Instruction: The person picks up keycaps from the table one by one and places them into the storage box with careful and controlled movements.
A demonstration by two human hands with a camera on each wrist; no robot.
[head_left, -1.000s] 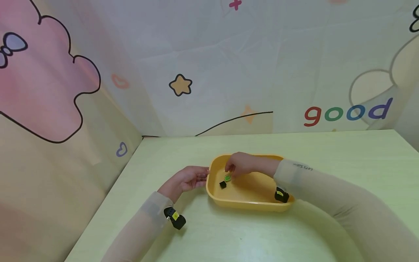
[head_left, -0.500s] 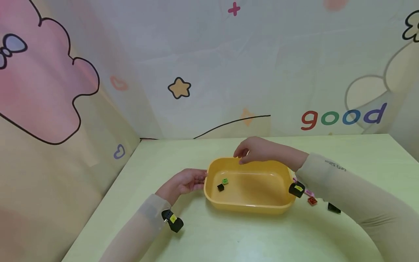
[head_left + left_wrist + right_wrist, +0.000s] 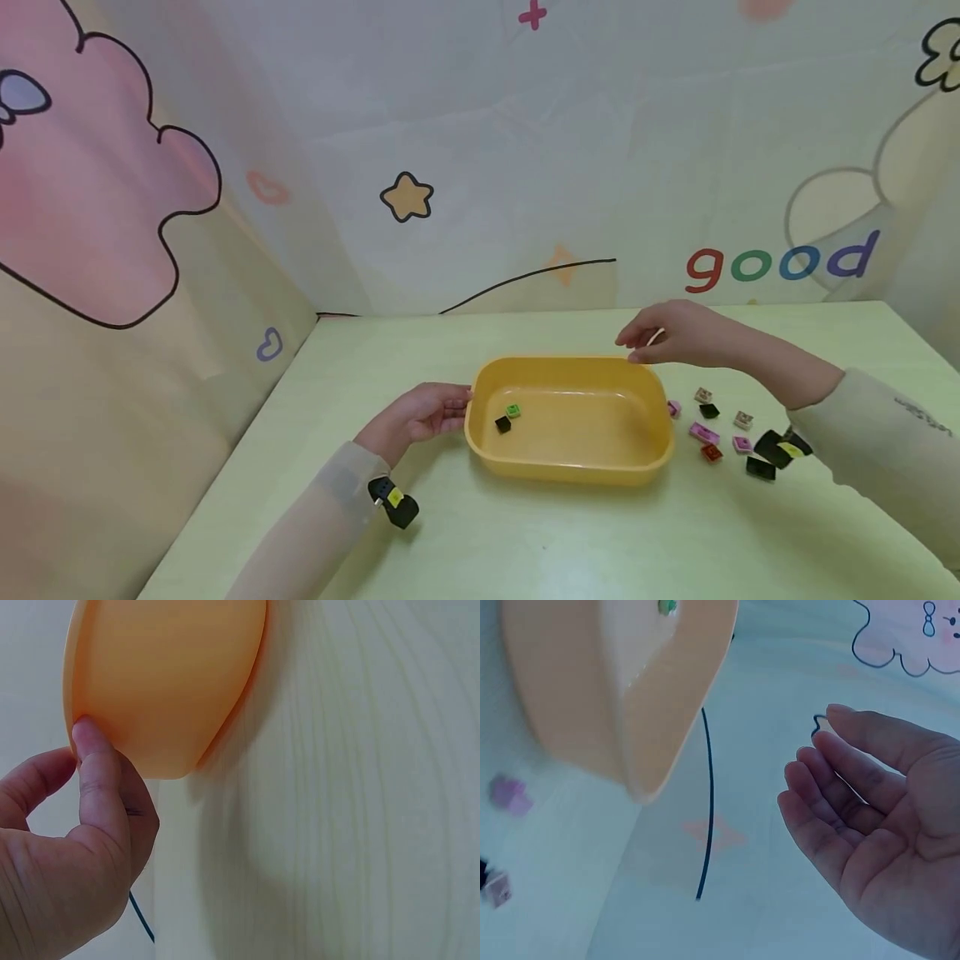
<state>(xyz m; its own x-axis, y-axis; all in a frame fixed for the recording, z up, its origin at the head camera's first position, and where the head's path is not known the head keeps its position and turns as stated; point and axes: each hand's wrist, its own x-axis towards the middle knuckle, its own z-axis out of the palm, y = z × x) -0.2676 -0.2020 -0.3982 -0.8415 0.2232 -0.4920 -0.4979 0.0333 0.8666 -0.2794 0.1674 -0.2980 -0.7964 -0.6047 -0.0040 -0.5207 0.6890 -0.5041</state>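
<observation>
A yellow plastic basin [image 3: 570,471] stands on the table. My left hand [image 3: 420,414] pinches its left rim, thumb and fingers on either side of the wall in the left wrist view. Inside the basin, toward the left, lie a small green toy brick [image 3: 513,411] and a small black toy brick [image 3: 503,425]. My right hand [image 3: 675,332] hovers above the basin's far right corner. Its fingers are loosely bent, and nothing is between them in the right wrist view [image 3: 862,817].
Right of the basin several small toy bricks are scattered: a pink brick [image 3: 703,433], a red brick [image 3: 711,452], a black brick [image 3: 761,468] and a beige brick [image 3: 702,395] among them. A printed cloth [image 3: 510,167] hangs behind the table [image 3: 525,542].
My right hand has risen out of the basin and moved right, uncovering the bricks on the table. The left hand has stayed at the rim; the green and black bricks lie where they were.
</observation>
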